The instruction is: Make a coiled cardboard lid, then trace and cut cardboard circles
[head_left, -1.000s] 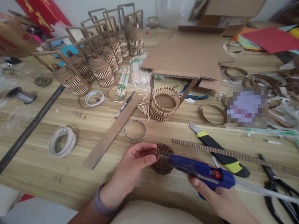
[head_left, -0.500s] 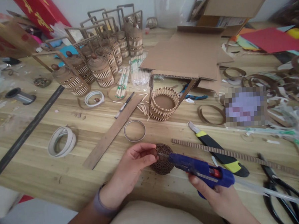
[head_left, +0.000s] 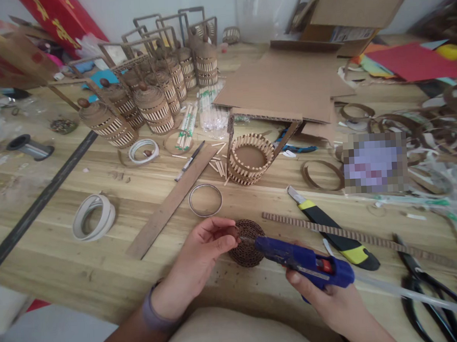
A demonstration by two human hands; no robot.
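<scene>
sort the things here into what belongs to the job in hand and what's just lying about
In the job:
- blue glue gun, in the right grip
- small brown piece, in the left grip
- coiled brown disc, close by

Apparently lying about:
- utility knife
- pen
- red paper

A blue glue gun (head_left: 294, 254) with a red inner part is held aslant, lower right of centre, its nozzle pointing left at a small brown piece (head_left: 234, 233), partly hidden. Beneath, a round coiled-cardboard disc (head_left: 248, 254) lies flat, lower centre.
</scene>
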